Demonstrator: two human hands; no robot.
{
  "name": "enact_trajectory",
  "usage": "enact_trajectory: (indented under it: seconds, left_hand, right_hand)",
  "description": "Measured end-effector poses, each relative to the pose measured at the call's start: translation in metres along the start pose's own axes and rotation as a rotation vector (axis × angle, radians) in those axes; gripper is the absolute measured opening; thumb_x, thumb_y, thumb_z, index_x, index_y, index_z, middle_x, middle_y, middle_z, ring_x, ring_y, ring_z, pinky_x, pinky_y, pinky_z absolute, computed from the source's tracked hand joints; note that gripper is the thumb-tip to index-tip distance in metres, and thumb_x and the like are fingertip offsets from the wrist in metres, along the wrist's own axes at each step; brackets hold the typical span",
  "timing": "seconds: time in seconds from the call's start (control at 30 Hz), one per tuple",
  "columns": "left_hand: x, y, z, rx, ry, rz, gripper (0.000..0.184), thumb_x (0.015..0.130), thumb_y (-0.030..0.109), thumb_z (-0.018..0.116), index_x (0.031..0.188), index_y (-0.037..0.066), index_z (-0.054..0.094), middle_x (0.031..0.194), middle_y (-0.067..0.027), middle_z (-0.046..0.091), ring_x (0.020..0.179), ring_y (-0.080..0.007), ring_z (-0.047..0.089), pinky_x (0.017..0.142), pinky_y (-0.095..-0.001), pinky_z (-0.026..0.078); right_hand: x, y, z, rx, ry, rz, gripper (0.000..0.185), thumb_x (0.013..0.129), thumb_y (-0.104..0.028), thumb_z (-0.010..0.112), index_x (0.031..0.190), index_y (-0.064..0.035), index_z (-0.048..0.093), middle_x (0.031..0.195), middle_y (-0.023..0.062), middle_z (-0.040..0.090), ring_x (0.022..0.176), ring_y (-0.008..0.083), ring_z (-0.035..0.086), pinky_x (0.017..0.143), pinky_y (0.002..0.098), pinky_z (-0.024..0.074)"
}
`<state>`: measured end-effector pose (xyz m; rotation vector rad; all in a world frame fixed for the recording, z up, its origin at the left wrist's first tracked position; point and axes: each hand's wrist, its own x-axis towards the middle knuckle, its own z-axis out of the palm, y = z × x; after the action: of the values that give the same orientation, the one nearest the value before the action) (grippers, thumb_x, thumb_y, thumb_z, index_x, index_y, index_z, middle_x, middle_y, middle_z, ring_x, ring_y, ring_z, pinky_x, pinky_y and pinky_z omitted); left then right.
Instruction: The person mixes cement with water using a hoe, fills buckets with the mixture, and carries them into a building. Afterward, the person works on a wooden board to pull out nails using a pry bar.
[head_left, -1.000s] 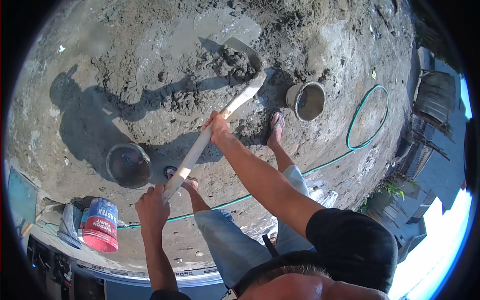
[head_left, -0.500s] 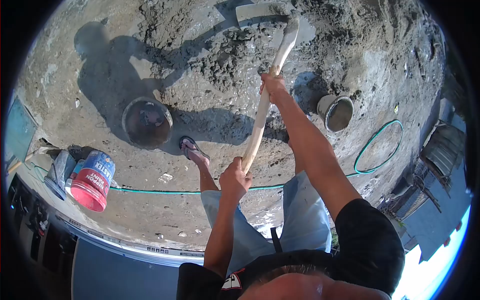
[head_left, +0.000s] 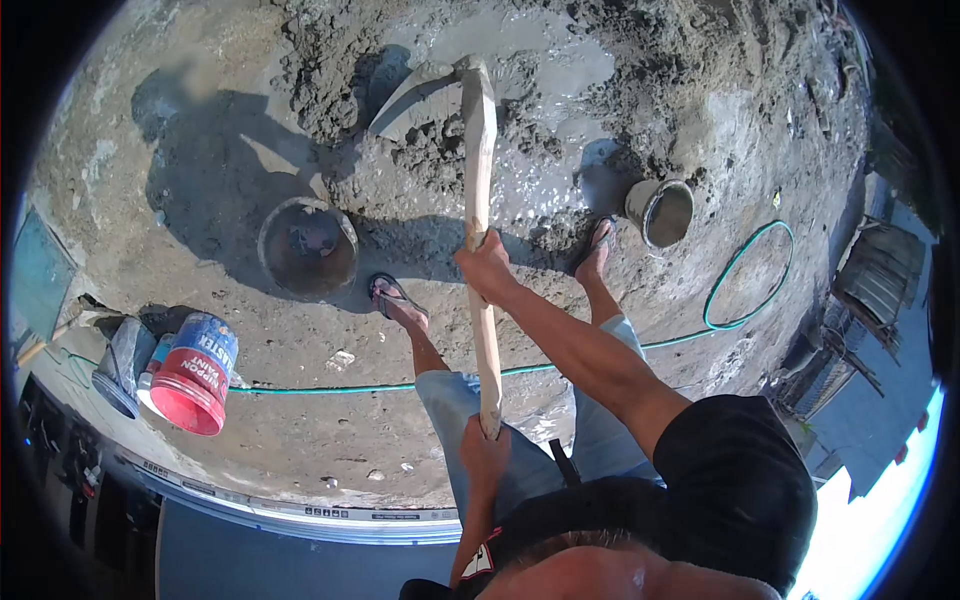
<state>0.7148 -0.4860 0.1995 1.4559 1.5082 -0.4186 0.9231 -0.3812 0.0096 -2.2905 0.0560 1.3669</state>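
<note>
A hoe (head_left: pixel 479 170) with a long pale wooden handle runs away from my body, its curved metal blade (head_left: pixel 400 105) resting at the wet grey mortar (head_left: pixel 520 180) on the ground. My right hand (head_left: pixel 486 268) is wrapped round the middle of the handle. Lower down, my left hand (head_left: pixel 485 455) grips the handle's butt end close to my thigh. Mud coats the head of the hoe, and part of the blade's lower edge is hidden in the mix. My feet in flip-flops stand on either side of the handle.
A dark round tub (head_left: pixel 308 285) sits left of my left foot, and a bucket (head_left: pixel 660 213) stands beyond my right foot. A green hose (head_left: pixel 380 388) crosses the ground behind my feet. Paint buckets (head_left: pixel 195 375) lie at the left near a wall.
The hoe has been drawn toward my body and swung left, its blade now lower and turned. Both hands have come back with the handle, still gripping it.
</note>
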Motion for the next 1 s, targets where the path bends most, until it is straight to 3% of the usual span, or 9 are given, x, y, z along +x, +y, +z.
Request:
enact_trajectory:
  seconds: [0.07,0.17,0.23,0.3,0.53,0.67,0.73,0.87,1.0]
  left_hand:
    - [0.045,0.024,0.009,-0.127,-0.090,-0.076,0.028,0.069,0.012,0.068,0.092,0.001,0.055,0.072,-0.0162,0.061,0.064,-0.0308,0.062,0.061,-0.0382,0.049]
    - [0.078,0.048,0.033,-0.377,-0.214,-0.138,0.024,0.070,0.009,0.066,0.088,-0.001,0.052,0.065,-0.0097,0.057,0.056,-0.0218,0.058,0.055,-0.0353,0.047]
    - [0.056,0.071,0.040,-0.630,-0.293,-0.389,0.021,0.070,0.006,0.063,0.086,-0.001,0.051,0.065,-0.0051,0.054,0.056,-0.0158,0.054,0.052,-0.0333,0.044]
    - [0.015,0.064,0.025,-0.507,-0.272,-0.407,0.023,0.068,0.006,0.064,0.086,-0.001,0.051,0.066,-0.0047,0.054,0.055,-0.0179,0.054,0.052,-0.0345,0.044]
    - [-0.069,0.068,0.021,0.336,-0.241,0.041,0.029,0.068,0.018,0.065,0.090,0.003,0.054,0.075,-0.0187,0.062,0.072,-0.0365,0.062,0.064,-0.0436,0.048]
    - [0.014,0.146,0.101,0.594,-0.198,0.266,0.033,0.067,0.020,0.070,0.093,0.007,0.054,0.084,-0.0162,0.063,0.074,-0.0366,0.062,0.066,-0.0460,0.050]
    - [0.087,0.195,0.142,0.590,-0.107,0.594,0.034,0.068,0.019,0.071,0.094,0.008,0.052,0.081,-0.0119,0.061,0.073,-0.0335,0.062,0.062,-0.0453,0.050]
    - [0.211,0.303,0.192,0.679,-0.103,0.785,0.028,0.068,0.012,0.068,0.090,0.007,0.051,0.080,-0.0151,0.062,0.071,-0.0350,0.064,0.060,-0.0456,0.051]
    - [0.237,0.294,0.216,0.645,-0.217,0.786,0.030,0.068,0.010,0.068,0.092,0.006,0.051,0.074,-0.0147,0.063,0.071,-0.0352,0.064,0.062,-0.0453,0.052]
  right_hand:
    - [0.015,-0.068,-0.017,-0.054,-0.021,-0.015,0.050,0.073,-0.025,0.057,0.113,0.0009,0.038,0.092,0.0247,0.059,0.090,0.0375,0.061,0.079,0.0422,0.0496]
    - [0.049,-0.100,-0.026,-0.119,0.007,-0.035,0.048,0.072,-0.020,0.058,0.112,0.0004,0.039,0.094,0.0254,0.060,0.091,0.0379,0.062,0.080,0.0437,0.0502]
    - [0.041,-0.092,-0.041,-0.004,-0.266,0.094,0.047,0.071,-0.016,0.058,0.111,0.0001,0.039,0.095,0.0255,0.061,0.092,0.0395,0.061,0.081,0.0444,0.0500]
    - [0.034,-0.028,-0.014,-0.015,-0.091,-0.004,0.041,0.071,-0.016,0.059,0.104,-0.0011,0.041,0.075,0.0169,0.062,0.058,0.0276,0.064,0.051,0.0380,0.0513]
    - [-0.043,0.060,-0.139,0.823,-0.139,0.296,0.036,0.073,-0.008,0.060,0.100,-0.0015,0.037,0.063,0.0074,0.049,0.044,0.0180,0.052,0.039,0.0353,0.0450]
    - [0.049,0.080,-0.268,1.082,0.082,0.180,0.030,0.073,-0.006,0.057,0.097,-0.0066,0.037,0.060,0.0070,0.048,0.044,0.0174,0.050,0.040,0.0343,0.0450]
    - [0.127,0.088,-0.326,1.234,0.187,0.088,0.026,0.076,-0.007,0.058,0.094,-0.0071,0.039,0.060,0.0068,0.047,0.046,0.0185,0.050,0.042,0.0349,0.0465]
    - [0.264,0.081,-0.413,1.194,0.301,0.036,0.009,0.076,-0.007,0.055,0.077,-0.0015,0.047,0.060,0.0083,0.049,0.047,0.0215,0.051,0.045,0.0363,0.0479]
    - [0.294,0.101,-0.406,0.940,0.218,0.134,0.011,0.077,-0.009,0.054,0.070,-0.0032,0.048,0.058,0.0076,0.047,0.045,0.0211,0.049,0.044,0.0365,0.0469]
